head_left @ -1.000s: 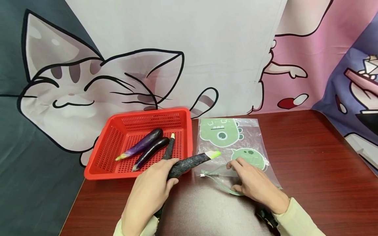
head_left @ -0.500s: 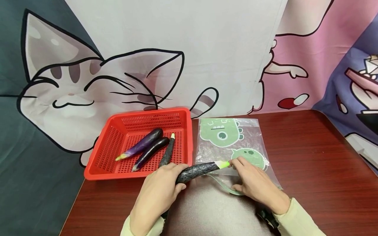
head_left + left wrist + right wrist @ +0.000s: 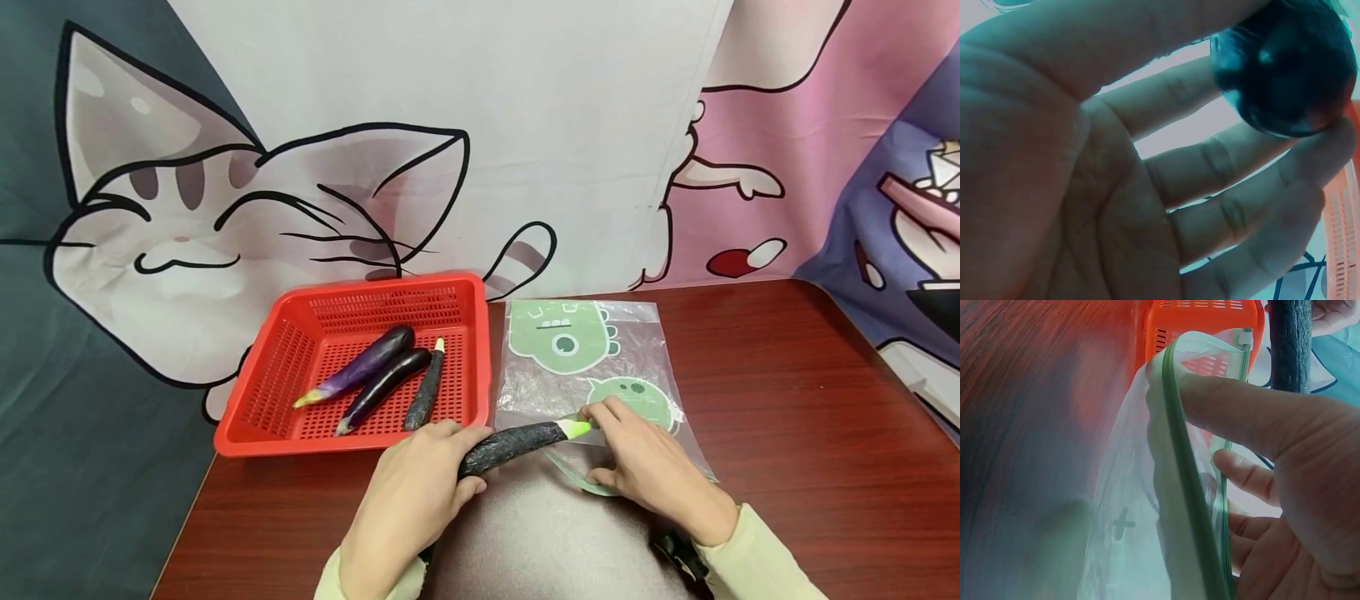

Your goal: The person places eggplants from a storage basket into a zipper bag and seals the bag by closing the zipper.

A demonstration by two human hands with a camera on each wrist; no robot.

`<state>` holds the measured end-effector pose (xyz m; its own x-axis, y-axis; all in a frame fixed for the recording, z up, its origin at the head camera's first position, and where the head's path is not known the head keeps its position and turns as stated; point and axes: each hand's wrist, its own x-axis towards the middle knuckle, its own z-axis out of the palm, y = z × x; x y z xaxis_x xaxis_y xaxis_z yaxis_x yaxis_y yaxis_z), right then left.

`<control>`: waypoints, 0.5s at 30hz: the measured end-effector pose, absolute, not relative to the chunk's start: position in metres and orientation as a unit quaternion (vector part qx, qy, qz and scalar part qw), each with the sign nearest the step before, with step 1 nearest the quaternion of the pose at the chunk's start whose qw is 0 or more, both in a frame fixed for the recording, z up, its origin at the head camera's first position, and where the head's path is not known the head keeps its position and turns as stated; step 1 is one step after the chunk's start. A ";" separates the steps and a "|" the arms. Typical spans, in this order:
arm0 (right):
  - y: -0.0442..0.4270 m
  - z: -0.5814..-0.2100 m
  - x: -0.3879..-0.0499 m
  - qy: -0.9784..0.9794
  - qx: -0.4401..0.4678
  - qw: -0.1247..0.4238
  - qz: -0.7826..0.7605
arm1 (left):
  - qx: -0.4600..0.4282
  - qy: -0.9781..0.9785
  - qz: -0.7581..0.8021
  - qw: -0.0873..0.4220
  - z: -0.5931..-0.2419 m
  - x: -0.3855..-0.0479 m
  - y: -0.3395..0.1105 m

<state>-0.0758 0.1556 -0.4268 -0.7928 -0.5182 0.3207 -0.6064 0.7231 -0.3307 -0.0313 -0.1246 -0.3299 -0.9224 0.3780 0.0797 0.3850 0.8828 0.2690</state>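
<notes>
- Above the front of the table (image 3: 817,400), a long dark vegetable (image 3: 513,444) with a pale green tip is in the left hand (image 3: 423,496), gripped between thumb and fingers.
- Its tip is over the mouth of the clear zip bag (image 3: 540,396), right by the right fingertips; whether they touch cannot be told.
- The right hand (image 3: 645,454) has its thumb and fingers parted in the bag's mouth, spreading the green-edged lips; the zip slider (image 3: 1245,339) shows beyond the thumb.
- Left of the bag, the red basket (image 3: 300,447) holds a purple eggplant (image 3: 367,367), a darker eggplant (image 3: 385,390) and a slimmer dark vegetable (image 3: 427,387).
</notes>
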 end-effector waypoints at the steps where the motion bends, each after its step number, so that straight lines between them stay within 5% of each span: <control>1: 0.156 -0.427 -0.076 -0.922 0.304 0.104 0.214 | -0.199 -0.970 -0.140 0.008 -0.330 -0.031 -0.124; 15: 0.155 -0.428 -0.076 -0.917 0.311 0.119 0.220 | -0.207 -0.969 -0.137 0.008 -0.335 -0.031 -0.113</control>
<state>-0.0762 0.1552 -0.4279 -0.7790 -0.5176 0.3540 -0.6218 0.7105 -0.3295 -0.0313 -0.1134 -0.3352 -0.9141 0.3989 0.0727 0.4034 0.8764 0.2630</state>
